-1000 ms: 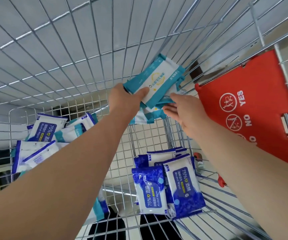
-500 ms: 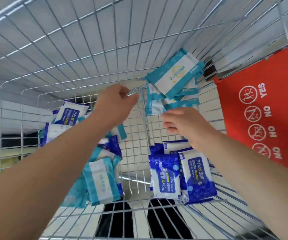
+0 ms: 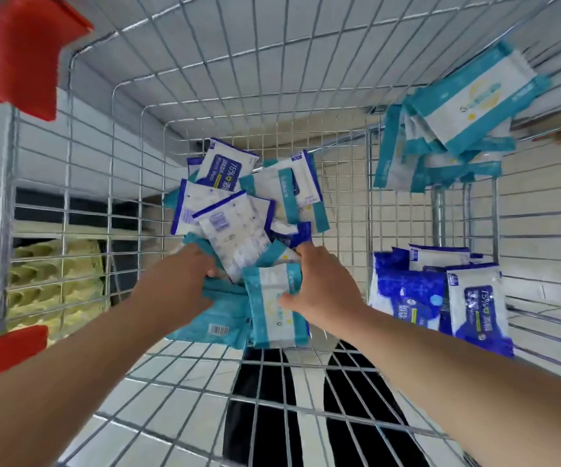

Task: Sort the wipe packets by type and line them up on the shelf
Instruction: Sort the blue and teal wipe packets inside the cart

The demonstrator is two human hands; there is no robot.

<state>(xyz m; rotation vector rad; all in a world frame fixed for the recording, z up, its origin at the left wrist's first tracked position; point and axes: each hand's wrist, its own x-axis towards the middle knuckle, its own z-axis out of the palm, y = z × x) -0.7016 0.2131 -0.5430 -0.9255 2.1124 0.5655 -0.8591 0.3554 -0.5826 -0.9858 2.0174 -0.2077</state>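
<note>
At the near edge of the mixed pile (image 3: 238, 203), my right hand (image 3: 319, 291) pinches a teal packet (image 3: 274, 318), thumb on its face, fingers over its far edge; its long axis runs away from me. My left hand (image 3: 181, 288) is curled into packets just beside it; grip cannot be told. The teal stack (image 3: 467, 106) lies up and rightward against the wire cart (image 3: 272, 79), above the blue stack (image 3: 440, 291). Judgement: the right hand is nearer both.
</note>
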